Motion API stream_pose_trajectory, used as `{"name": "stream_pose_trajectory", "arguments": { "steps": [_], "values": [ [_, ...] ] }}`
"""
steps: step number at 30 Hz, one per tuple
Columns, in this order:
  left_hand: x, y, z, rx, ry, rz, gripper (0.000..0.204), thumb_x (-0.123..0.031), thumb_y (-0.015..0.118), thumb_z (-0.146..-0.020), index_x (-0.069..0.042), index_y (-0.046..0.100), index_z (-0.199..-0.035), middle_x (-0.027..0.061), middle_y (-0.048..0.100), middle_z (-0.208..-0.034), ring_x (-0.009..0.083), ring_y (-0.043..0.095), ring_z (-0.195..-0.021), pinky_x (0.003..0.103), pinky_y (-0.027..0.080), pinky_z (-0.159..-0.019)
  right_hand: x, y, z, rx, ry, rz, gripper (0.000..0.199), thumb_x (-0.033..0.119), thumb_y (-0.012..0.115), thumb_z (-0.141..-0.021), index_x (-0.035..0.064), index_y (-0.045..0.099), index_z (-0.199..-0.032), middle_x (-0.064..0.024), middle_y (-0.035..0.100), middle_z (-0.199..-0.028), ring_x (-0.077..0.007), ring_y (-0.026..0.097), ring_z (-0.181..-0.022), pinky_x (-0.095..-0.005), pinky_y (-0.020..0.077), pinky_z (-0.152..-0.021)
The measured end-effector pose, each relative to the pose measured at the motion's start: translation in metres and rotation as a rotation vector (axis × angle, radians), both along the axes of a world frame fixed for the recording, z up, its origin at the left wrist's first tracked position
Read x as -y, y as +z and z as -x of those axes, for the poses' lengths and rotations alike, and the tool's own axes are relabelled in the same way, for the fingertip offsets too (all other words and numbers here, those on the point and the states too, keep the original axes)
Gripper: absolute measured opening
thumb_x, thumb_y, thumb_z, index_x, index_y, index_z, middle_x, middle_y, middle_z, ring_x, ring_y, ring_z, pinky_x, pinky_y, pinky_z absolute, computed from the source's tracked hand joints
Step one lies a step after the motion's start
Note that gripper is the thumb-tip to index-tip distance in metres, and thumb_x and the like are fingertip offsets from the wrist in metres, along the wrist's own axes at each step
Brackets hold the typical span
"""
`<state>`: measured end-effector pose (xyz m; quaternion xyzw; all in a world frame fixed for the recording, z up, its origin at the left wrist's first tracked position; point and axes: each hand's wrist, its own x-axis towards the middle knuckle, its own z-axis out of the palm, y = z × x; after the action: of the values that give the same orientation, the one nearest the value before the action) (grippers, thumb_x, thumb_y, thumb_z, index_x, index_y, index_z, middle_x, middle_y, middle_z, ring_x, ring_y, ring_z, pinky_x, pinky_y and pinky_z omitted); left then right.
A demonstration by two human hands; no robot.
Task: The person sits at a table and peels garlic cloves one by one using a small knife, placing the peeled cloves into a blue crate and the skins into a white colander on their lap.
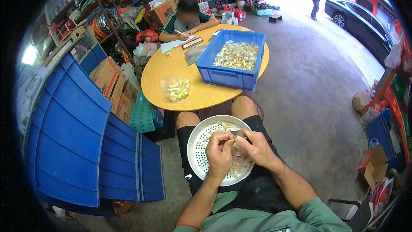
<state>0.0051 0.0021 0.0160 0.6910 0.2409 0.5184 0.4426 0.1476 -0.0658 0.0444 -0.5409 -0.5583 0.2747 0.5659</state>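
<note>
A round perforated metal tray (198, 146) rests on my lap with pale garlic cloves and skins in it. Over it my left hand (219, 152) pinches a small garlic clove (232, 137) between its fingertips. My right hand (256, 147) meets it from the right, holding a small dark knife against the same clove. Both forearms come in from the lower edge.
A round yellow table (171, 66) in front carries a blue crate (231, 77) of garlic and a clear bag of cloves (175, 88). Another person (187, 19) writes at its far side. Blue corrugated panels (77, 137) and cardboard boxes (112, 81) stand left; a parked dark car (360, 19) far right.
</note>
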Motion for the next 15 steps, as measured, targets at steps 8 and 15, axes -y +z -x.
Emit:
{"name": "stream_pose_trajectory", "arguments": {
  "steps": [8, 15],
  "values": [
    [-0.023, -0.004, 0.017, 0.246, -0.136, 0.509, 0.013, -0.002, 0.063, -0.1, 0.003, 0.059, -0.111, 0.013, 0.069, -0.111, 0.017, 0.071, -0.091, 0.029, 0.061, -0.08, 0.009, 0.024, 0.01, -0.118, -0.04, 0.036, 0.025, 0.02, 0.066, -0.096, -0.004, 0.061, -0.089, -0.0176, 0.061, -0.071, -0.0223, 0.06, -0.061, -0.0398, 0.0475, -0.059],
    [-0.019, -0.002, 0.024, 0.421, -0.353, 0.814, 0.022, -0.007, 0.061, -0.102, 0.001, 0.059, -0.122, 0.0119, 0.069, -0.112, 0.0163, 0.068, -0.098, 0.029, 0.058, -0.084, 0.0, 0.002, 0.004, 0.377, -0.251, -0.027, 0.024, 0.018, 0.069, -0.093, -0.0009, 0.055, -0.087, -0.0209, 0.062, -0.077, -0.0408, 0.066, -0.074, -0.0484, 0.0499, -0.064]
  ]
}}
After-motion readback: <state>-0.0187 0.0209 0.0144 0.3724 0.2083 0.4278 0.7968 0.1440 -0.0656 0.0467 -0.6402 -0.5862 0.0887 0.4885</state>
